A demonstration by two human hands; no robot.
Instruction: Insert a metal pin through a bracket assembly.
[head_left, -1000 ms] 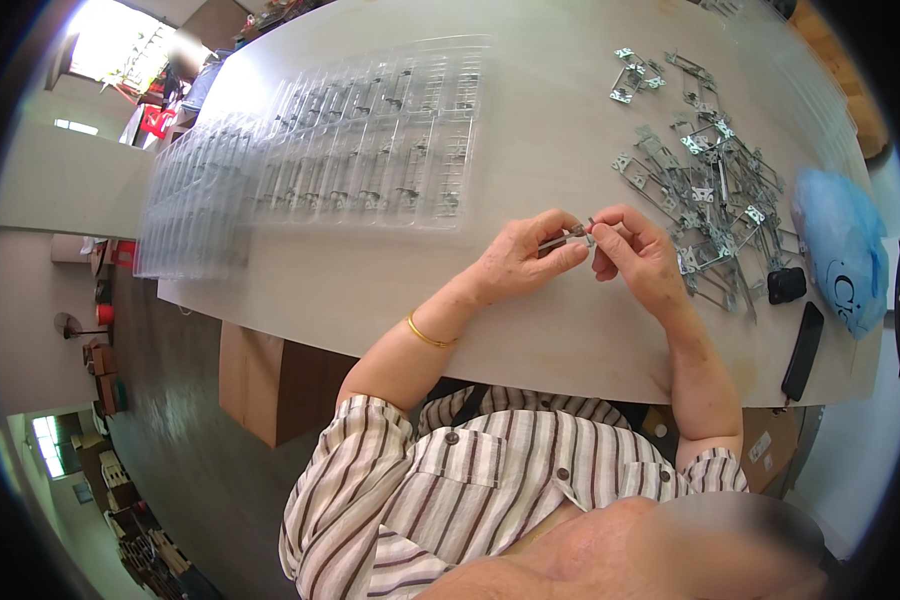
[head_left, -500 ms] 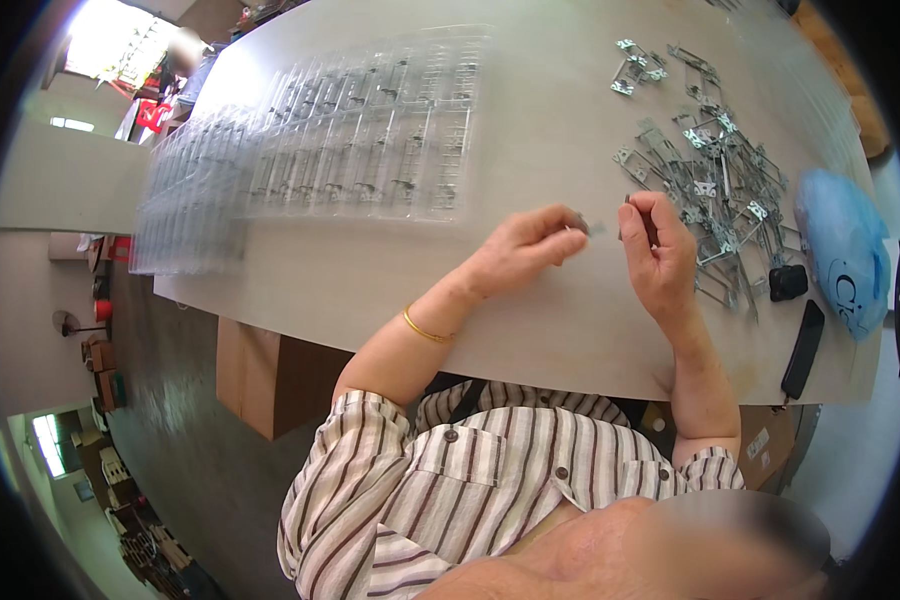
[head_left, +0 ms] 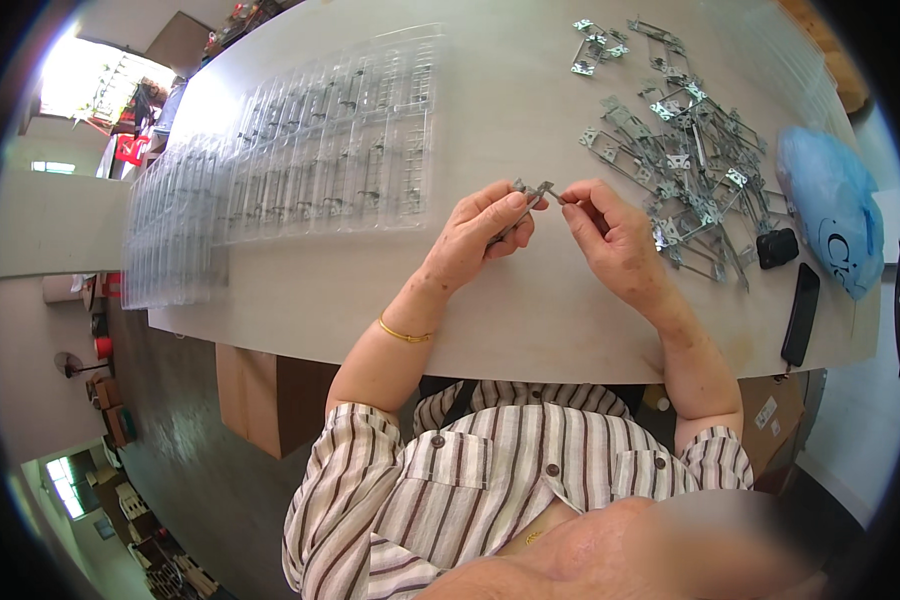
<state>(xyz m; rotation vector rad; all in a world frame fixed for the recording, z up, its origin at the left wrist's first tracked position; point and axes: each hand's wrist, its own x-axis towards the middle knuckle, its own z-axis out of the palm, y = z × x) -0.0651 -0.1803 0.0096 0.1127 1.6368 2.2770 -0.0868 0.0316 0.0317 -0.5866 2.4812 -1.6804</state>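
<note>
My left hand (head_left: 478,228) is closed around a small metal bracket (head_left: 536,192), its thumb pressed along the top. Just to the right, my right hand (head_left: 615,238) pinches with thumb and forefinger at the bracket's thin right end. Whether my right fingers hold a separate small piece there is too small to tell. A loose pile of similar silvery metal brackets (head_left: 678,162) with long thin arms lies beyond my right hand. A few more brackets (head_left: 586,68) lie apart at its far left.
Clear plastic trays (head_left: 422,165) with rows of metal parts fill the table's left side. On the right are a blue plastic bag (head_left: 838,215), a small black box-shaped object (head_left: 777,249) and a black phone-like slab (head_left: 801,315). A cardboard box (head_left: 250,400) stands below the table's left edge.
My hands were apart and have come together at the bracket. My left hand has shifted slightly left and my right hand has moved left, away from the pile. The view has shifted a little.
</note>
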